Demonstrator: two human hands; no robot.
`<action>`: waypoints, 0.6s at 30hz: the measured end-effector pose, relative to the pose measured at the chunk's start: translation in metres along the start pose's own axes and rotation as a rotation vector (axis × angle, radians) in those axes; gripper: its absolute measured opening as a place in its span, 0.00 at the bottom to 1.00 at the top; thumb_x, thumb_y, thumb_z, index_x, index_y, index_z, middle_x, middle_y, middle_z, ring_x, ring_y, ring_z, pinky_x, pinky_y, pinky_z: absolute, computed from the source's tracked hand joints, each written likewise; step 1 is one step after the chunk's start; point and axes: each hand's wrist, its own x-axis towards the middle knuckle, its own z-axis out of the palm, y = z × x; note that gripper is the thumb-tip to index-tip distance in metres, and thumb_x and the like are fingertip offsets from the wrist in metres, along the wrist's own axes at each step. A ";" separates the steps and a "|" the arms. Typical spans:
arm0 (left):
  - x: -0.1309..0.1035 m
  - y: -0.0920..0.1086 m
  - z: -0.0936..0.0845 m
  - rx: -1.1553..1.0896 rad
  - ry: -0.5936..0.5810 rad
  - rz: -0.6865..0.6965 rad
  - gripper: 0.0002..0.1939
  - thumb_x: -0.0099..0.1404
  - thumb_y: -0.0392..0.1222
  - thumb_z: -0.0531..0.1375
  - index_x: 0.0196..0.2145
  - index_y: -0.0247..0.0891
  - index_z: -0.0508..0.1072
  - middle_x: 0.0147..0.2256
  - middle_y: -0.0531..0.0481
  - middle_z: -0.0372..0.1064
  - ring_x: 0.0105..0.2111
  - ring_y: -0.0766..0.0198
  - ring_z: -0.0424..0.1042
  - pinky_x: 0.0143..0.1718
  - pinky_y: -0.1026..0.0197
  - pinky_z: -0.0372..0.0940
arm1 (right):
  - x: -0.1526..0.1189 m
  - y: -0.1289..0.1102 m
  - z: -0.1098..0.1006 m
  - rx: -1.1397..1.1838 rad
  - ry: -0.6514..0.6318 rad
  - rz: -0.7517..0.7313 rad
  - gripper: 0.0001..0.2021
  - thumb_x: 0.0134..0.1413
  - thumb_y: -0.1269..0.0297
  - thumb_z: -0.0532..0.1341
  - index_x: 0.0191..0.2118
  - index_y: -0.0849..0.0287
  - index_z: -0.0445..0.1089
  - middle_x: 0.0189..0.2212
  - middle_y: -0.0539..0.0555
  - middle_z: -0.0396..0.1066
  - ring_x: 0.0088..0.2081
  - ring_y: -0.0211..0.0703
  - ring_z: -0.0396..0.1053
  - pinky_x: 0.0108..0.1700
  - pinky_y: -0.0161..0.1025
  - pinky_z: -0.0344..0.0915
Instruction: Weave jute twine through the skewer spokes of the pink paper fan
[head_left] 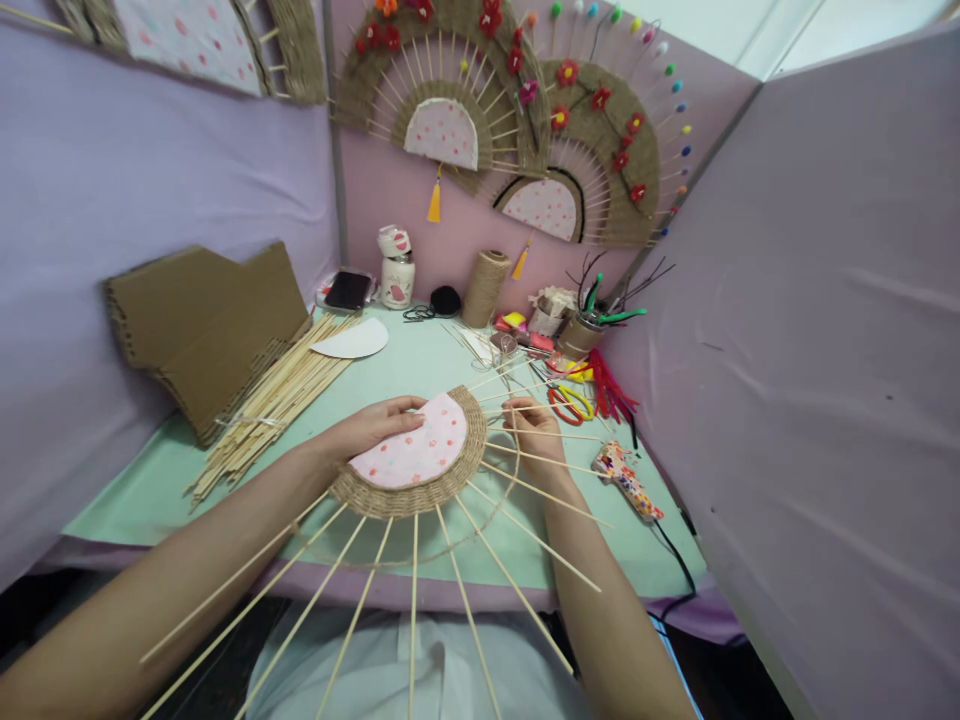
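Sticks (pixel 414 610): thin and pale, rayed out around the half-fan; several point down toward the camera, below the left grip, over a light garment (pixel 379 660).
Half-fan (pixel 405 497): between the two grips, above the tabletop (pixel 420 350), woven rim curving round a pink-dotted panel (pixel 435 440).
Left grip (pixel 379 425): closed on the half-fan's straight side, thumb on top of the panel.
Right grip (pixel 534 428): fingertips pinched together on the cord (pixel 516 465), among the sticks at the fan's right side.
Cord: a slack loop, curving down from the right grip and across the sticks below the rim.
Bundle (pixel 262 420): tied sticks, left of the left grip, beside folded cardboard (pixel 202 320); a white paper shape (pixel 352 340) lies at its upper end.
Twine spool (pixel 486 288): upright beyond both grips; a phone (pixel 349 290) and white bottle (pixel 397 280) stand farther left.
Scissors (pixel 568 405): orange and yellow handles, just past the right grip, near red fuzzy strips (pixel 611 390).
Glue gun (pixel 630 482): colourfully patterned, right of the right grip, black cable trailing off the edge.
Wall fans (pixel 454 18): flower-trimmed, hung beyond the grips.
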 end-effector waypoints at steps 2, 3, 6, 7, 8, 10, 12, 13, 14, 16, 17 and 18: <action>0.000 -0.001 0.000 -0.005 -0.003 0.004 0.25 0.49 0.50 0.66 0.43 0.37 0.69 0.31 0.52 0.72 0.23 0.69 0.68 0.24 0.67 0.60 | 0.000 -0.001 0.001 -0.009 -0.009 0.011 0.09 0.36 0.60 0.68 0.27 0.57 0.72 0.24 0.48 0.68 0.22 0.32 0.60 0.26 0.33 0.56; 0.001 -0.002 -0.001 -0.005 -0.004 0.006 0.25 0.49 0.50 0.66 0.43 0.37 0.69 0.31 0.51 0.72 0.24 0.69 0.68 0.24 0.67 0.60 | -0.001 -0.001 0.001 -0.017 -0.011 0.017 0.09 0.36 0.60 0.68 0.26 0.57 0.72 0.24 0.48 0.68 0.22 0.32 0.60 0.25 0.33 0.56; 0.001 -0.002 -0.001 0.001 0.000 0.008 0.26 0.48 0.50 0.66 0.43 0.37 0.69 0.31 0.51 0.72 0.24 0.69 0.68 0.24 0.68 0.59 | -0.002 -0.002 0.003 -0.035 -0.015 0.027 0.09 0.36 0.60 0.68 0.25 0.57 0.72 0.24 0.49 0.69 0.23 0.32 0.61 0.26 0.33 0.57; 0.001 -0.001 0.000 0.003 0.001 0.010 0.25 0.49 0.50 0.66 0.43 0.37 0.69 0.31 0.51 0.72 0.24 0.69 0.68 0.24 0.68 0.59 | -0.002 -0.003 0.004 -0.039 -0.015 0.027 0.09 0.36 0.60 0.68 0.25 0.57 0.72 0.24 0.49 0.68 0.23 0.32 0.61 0.26 0.33 0.57; 0.001 -0.001 0.000 0.004 0.000 0.013 0.25 0.49 0.50 0.66 0.43 0.36 0.69 0.31 0.51 0.72 0.24 0.69 0.68 0.24 0.68 0.59 | -0.003 -0.003 0.004 -0.044 -0.015 0.027 0.09 0.35 0.60 0.68 0.25 0.57 0.72 0.24 0.49 0.68 0.23 0.32 0.61 0.26 0.33 0.57; 0.001 0.000 0.000 0.003 -0.002 0.014 0.25 0.49 0.49 0.65 0.44 0.36 0.69 0.31 0.51 0.72 0.25 0.69 0.68 0.24 0.68 0.59 | -0.003 -0.004 0.005 -0.054 -0.011 0.030 0.10 0.35 0.60 0.68 0.25 0.58 0.72 0.24 0.49 0.68 0.23 0.33 0.61 0.25 0.33 0.57; 0.000 0.000 0.000 0.000 0.001 0.011 0.25 0.49 0.49 0.65 0.44 0.36 0.69 0.32 0.51 0.72 0.25 0.69 0.68 0.25 0.68 0.60 | -0.003 -0.004 0.005 -0.065 -0.006 0.032 0.10 0.35 0.59 0.68 0.25 0.58 0.72 0.24 0.49 0.68 0.23 0.33 0.60 0.25 0.33 0.57; 0.000 0.000 0.000 -0.001 0.005 0.009 0.25 0.49 0.49 0.65 0.44 0.36 0.69 0.32 0.51 0.72 0.25 0.69 0.69 0.25 0.68 0.60 | -0.003 -0.004 0.005 -0.069 -0.003 0.032 0.10 0.35 0.59 0.68 0.25 0.58 0.72 0.24 0.49 0.68 0.23 0.33 0.60 0.25 0.33 0.57; 0.000 0.000 0.000 -0.003 0.006 0.010 0.25 0.49 0.49 0.65 0.44 0.36 0.69 0.32 0.51 0.72 0.25 0.69 0.69 0.25 0.68 0.60 | -0.003 -0.004 0.005 -0.073 0.001 0.031 0.10 0.34 0.59 0.68 0.25 0.58 0.71 0.23 0.49 0.68 0.23 0.33 0.60 0.25 0.33 0.57; 0.000 -0.001 -0.001 -0.007 0.003 0.014 0.25 0.49 0.49 0.65 0.43 0.37 0.69 0.32 0.51 0.72 0.25 0.69 0.69 0.25 0.68 0.59 | -0.003 -0.004 0.004 -0.082 0.009 0.035 0.11 0.34 0.59 0.69 0.25 0.58 0.71 0.23 0.48 0.68 0.23 0.33 0.60 0.25 0.33 0.56; 0.000 -0.001 -0.001 -0.007 0.001 0.014 0.25 0.49 0.49 0.65 0.43 0.37 0.69 0.31 0.52 0.72 0.24 0.69 0.68 0.24 0.68 0.59 | -0.003 -0.004 0.004 -0.085 0.012 0.040 0.11 0.34 0.59 0.68 0.26 0.58 0.71 0.22 0.48 0.68 0.22 0.33 0.60 0.25 0.33 0.56; 0.000 -0.001 -0.001 -0.007 0.001 0.014 0.25 0.49 0.49 0.65 0.43 0.37 0.69 0.31 0.52 0.72 0.24 0.69 0.68 0.24 0.68 0.59 | -0.003 -0.003 0.004 -0.085 0.013 0.046 0.11 0.34 0.59 0.68 0.26 0.58 0.71 0.22 0.48 0.67 0.22 0.33 0.59 0.25 0.33 0.56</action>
